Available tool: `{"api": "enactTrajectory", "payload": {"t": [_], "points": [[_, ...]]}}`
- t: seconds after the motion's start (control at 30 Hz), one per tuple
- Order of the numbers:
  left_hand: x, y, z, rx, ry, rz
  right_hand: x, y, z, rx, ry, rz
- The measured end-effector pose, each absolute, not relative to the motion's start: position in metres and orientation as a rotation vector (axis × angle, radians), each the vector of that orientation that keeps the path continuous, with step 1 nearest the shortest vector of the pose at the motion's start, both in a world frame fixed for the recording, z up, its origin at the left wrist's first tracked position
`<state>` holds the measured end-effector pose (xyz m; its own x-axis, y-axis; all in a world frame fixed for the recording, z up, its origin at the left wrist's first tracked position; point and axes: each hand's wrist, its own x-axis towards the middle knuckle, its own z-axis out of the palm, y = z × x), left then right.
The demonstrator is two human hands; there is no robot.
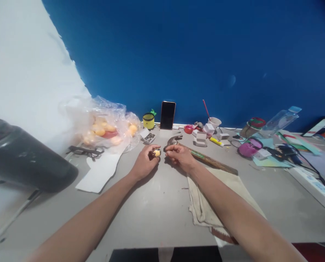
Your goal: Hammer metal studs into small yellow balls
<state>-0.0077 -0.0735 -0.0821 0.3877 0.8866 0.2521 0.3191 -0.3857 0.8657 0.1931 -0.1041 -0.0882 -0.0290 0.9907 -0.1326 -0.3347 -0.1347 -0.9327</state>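
Note:
My left hand (145,162) is closed around a small round object (156,153) that is dark outside and pale yellow inside. My right hand (179,155) is closed in a pinch just to the right of that object, fingertips almost touching it; what it pinches is too small to see. Right behind my right hand a hammer (203,158) with a wooden handle lies on the grey table (157,207), head to the left.
A beige cloth (206,207) lies under my right forearm. At the left are a clear plastic bag (108,125) of yellowish pieces, white paper (101,171) and a large black object (23,160). A phone (168,115), cups, small boxes and cables line the back and right.

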Motion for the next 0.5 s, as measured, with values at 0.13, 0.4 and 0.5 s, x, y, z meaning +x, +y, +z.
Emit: {"api": "enactTrajectory", "payload": {"t": [0.13,0.4,0.5], "points": [[-0.0078,-0.0738,-0.0820,1.894,1.065,0.930,0.1933,-0.1046,-0.0858,-1.031,-0.887,1.465],[-0.0056,-0.0767,-0.0831,2.003,1.045,0.919,0.1899,-0.1089,-0.0807,-1.062,-0.976,1.456],[-0.0043,-0.0781,-0.0822,2.026,1.027,0.905,0.1885,-0.1103,-0.0793,-1.111,-0.992,1.430]]}}
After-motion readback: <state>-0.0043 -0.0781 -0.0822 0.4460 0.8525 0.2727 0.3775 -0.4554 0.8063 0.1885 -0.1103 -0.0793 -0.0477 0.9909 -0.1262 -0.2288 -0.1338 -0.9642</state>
